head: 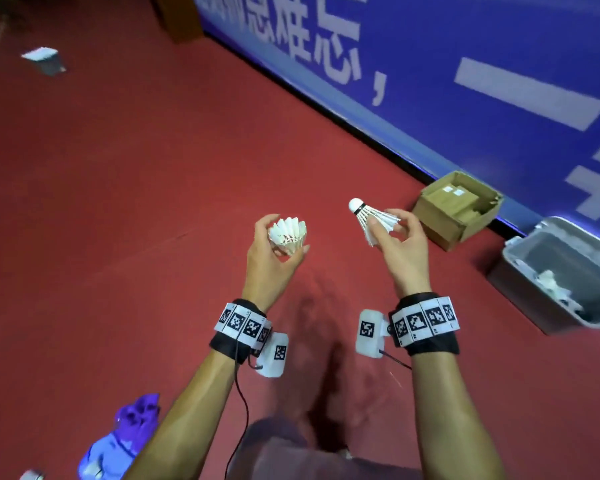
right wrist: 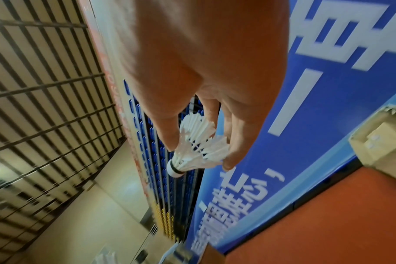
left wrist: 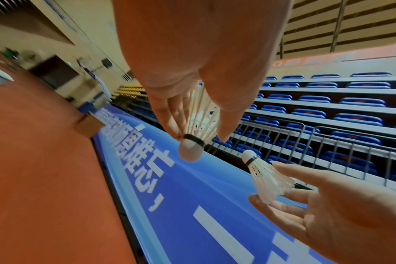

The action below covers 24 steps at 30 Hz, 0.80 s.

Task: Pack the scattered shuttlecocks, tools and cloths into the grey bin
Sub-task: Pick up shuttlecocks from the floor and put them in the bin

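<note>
- White feathers mark two shuttlecocks in the head view: one (head: 288,235) is cupped by the left hand (head: 274,254), cork down; the other (head: 373,220) is pinched at its skirt by the right hand (head: 400,244), above the red floor (head: 118,202).
- The grey bin (head: 520,271) is seen to the right, beside a cardboard box (head: 458,209).
- In the left wrist view, the left grip is curled round the feather shafts, the cork (left wrist: 190,150) protruding.
- In the right wrist view, the skirt (right wrist: 199,142) is pinched between thumb and fingers.
- Both are judged light and crushable; the cork would be the safer hold.
</note>
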Each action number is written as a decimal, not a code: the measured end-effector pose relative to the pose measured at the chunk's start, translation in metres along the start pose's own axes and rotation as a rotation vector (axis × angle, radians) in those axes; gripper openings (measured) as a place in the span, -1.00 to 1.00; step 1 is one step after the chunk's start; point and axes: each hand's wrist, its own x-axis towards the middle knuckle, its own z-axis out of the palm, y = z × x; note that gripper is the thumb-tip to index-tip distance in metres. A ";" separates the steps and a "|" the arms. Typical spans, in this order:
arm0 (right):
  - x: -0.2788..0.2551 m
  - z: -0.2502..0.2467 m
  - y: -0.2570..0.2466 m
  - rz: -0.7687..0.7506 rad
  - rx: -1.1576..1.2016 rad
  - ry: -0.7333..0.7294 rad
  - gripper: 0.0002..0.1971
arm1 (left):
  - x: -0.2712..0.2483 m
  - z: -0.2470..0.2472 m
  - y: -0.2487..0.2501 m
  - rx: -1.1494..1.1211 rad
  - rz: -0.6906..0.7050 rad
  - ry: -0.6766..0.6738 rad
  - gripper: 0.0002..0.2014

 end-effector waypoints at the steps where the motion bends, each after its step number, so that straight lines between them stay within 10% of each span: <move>1: 0.012 -0.020 0.000 0.003 0.001 0.045 -0.65 | 0.009 0.023 0.006 -0.004 0.016 -0.041 -0.37; 24: 0.336 -0.359 0.010 0.058 -0.078 0.858 -0.63 | 0.284 0.566 0.120 -0.223 0.252 -0.802 -0.40</move>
